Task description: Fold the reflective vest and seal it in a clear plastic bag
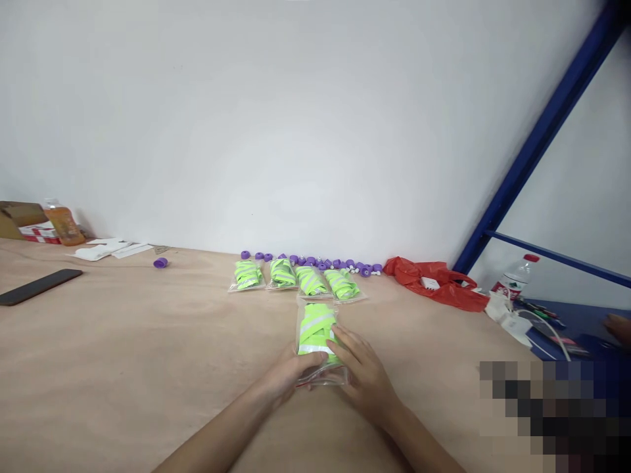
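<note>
Close in front of me is a clear zip bag [303, 328] with a folded neon-yellow reflective strap [317, 318] inside. My left hand [286, 373] grips its lower left edge, thumb on top and the other fingers mostly hidden below. My right hand [367, 368] holds the right side, with fingertips pressed on the front of the bag. Beyond my hands, several similar bagged straps [311, 281] lie in a row on the table [162, 341].
Small purple caps [365, 270] line the wall behind the bags; one purple cap [160, 263] lies apart at left. A black phone-like slab [39, 287], an orange drink bottle [64, 223] and a box [22, 220] are left. A red plastic bag [438, 282] and clear bottle [515, 276] are right.
</note>
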Demonstrator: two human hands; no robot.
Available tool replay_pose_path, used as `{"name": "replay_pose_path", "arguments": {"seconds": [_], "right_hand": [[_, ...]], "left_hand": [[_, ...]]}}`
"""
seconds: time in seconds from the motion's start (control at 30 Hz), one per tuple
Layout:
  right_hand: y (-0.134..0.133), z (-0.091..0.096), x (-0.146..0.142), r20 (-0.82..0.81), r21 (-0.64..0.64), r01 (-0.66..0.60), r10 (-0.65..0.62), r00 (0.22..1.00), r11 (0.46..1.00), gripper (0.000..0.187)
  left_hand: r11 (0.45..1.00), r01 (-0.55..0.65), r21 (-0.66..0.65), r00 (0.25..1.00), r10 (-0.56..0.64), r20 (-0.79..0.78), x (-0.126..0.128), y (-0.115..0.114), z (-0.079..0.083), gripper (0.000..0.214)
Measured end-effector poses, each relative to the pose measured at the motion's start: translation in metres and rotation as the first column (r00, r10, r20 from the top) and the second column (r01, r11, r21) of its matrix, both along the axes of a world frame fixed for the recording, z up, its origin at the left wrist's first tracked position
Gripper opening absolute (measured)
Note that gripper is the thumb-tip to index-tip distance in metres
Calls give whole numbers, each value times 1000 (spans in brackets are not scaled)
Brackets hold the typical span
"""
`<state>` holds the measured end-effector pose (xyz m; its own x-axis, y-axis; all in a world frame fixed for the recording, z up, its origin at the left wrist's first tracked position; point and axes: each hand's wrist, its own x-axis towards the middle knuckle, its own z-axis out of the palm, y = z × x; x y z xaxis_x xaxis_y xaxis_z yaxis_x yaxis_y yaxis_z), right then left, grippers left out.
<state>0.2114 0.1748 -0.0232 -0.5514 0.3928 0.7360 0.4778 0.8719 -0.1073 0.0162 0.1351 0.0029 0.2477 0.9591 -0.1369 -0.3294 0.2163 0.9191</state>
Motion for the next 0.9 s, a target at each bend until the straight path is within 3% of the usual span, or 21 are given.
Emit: {"name": "replay_pose_path", "arguments": {"seconds": [0.2,0.33,0.43,0.53,0.63,0.73,0.8,0.9], "right_hand": [[0,3,0,19,45,-13,13,1000,999,45],[4,4,5,-10,93,-51,52,999,994,44],[5,6,9,-82,29,-61,63,995,998,39],[1,12,9,-277,-147,-36,-6,961,988,29],[-3,26,8,-526,-450,36,-297,797,892,26],[-3,42,7,-641,-617,-47,-468,609,785,35],[-2,45,4,-667,-677,-196,-480,570,709,41],[-2,36,-5,-642,-760,-413,-483,596,501,48]], "left_hand": [[997,53,-53,996,-57,-74,-5,2,0,37],[980,156,-120,977,-171,-124,-5,4,0,66],[931,305,-200,943,-325,-75,-7,8,-1,93],[922,331,-202,936,-348,-54,-9,13,-4,100],[979,177,-103,980,-185,-72,-10,16,-8,87],[998,-34,61,998,37,-48,-10,18,-12,73],[982,-132,134,990,136,-24,-11,18,-14,67],[968,-183,173,980,193,-45,-12,17,-19,64]]}}
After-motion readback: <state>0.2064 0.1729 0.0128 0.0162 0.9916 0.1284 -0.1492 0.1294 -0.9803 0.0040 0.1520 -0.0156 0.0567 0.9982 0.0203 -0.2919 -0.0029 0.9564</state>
